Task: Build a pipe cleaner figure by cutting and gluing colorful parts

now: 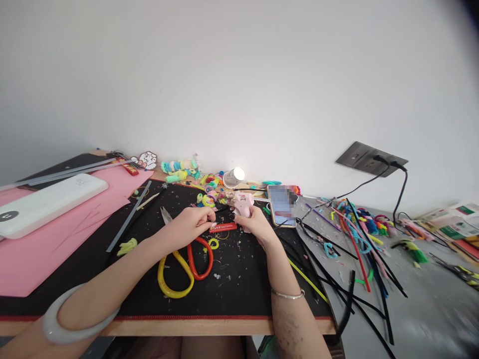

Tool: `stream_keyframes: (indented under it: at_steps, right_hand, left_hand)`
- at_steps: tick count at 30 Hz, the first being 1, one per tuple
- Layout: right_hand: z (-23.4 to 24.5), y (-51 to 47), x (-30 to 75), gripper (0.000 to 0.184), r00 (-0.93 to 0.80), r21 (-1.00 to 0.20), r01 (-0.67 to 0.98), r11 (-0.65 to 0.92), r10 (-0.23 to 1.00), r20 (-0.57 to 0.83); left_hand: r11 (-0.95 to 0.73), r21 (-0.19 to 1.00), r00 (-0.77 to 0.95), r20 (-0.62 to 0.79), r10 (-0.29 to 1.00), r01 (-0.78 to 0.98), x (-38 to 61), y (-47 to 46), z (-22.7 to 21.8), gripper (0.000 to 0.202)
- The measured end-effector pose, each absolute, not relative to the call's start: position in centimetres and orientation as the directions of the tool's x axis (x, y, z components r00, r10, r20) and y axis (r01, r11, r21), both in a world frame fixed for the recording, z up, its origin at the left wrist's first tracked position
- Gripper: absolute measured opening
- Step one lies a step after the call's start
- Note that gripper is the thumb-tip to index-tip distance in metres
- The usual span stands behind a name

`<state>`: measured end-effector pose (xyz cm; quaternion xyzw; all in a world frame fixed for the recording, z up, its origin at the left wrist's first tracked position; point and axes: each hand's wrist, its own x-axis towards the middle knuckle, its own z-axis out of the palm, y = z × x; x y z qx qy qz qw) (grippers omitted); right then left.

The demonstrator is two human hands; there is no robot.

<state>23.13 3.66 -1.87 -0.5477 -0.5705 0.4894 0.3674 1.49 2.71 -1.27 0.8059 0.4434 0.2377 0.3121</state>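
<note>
My right hand is wrapped round a pink glue gun whose tip points left toward my left hand. My left hand is closed in a pinch on a small piece I cannot make out, held by the gun's tip. Just below the two hands a red strip lies on the black mat. Scissors with one yellow and one red handle lie under my left wrist, and a small yellow ring sits beside them.
A phone leans behind the gun. Black and coloured pipe cleaners sprawl at the right. Pink paper and a white power bank lie at the left. A paper cup and fuzzy pieces line the wall. Cables run to a wall socket.
</note>
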Motion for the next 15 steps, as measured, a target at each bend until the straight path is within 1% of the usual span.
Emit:
stream_keyframes:
  at_steps: [2,4,10,15]
  right_hand:
    - [-1.99,3.72,23.32,0.035,-0.163,-0.956,0.286,-0.064,0.980,-0.114]
    - [-2.03,3.74,23.41,0.038,-0.203,-0.956,0.290,-0.042,0.974,-0.104]
    - [-1.92,3.68,23.31,0.029,-0.236,-0.951,0.308,-0.026,0.966,-0.103]
    - [-2.01,3.74,23.19,0.021,-0.219,-0.938,0.345,-0.008,0.972,-0.088]
  left_hand:
    - [-0.411,0.715,0.492,0.108,0.864,0.565,1.52,2.67,-1.17,0.018]
    - [-0.411,0.713,0.491,0.108,0.865,0.568,1.51,2.64,-1.13,0.017]
    - [-0.414,0.713,0.485,0.118,0.866,0.566,1.47,2.76,-1.46,0.017]
    - [-0.415,0.707,0.489,0.112,0.865,0.573,1.48,2.78,-1.61,0.019]
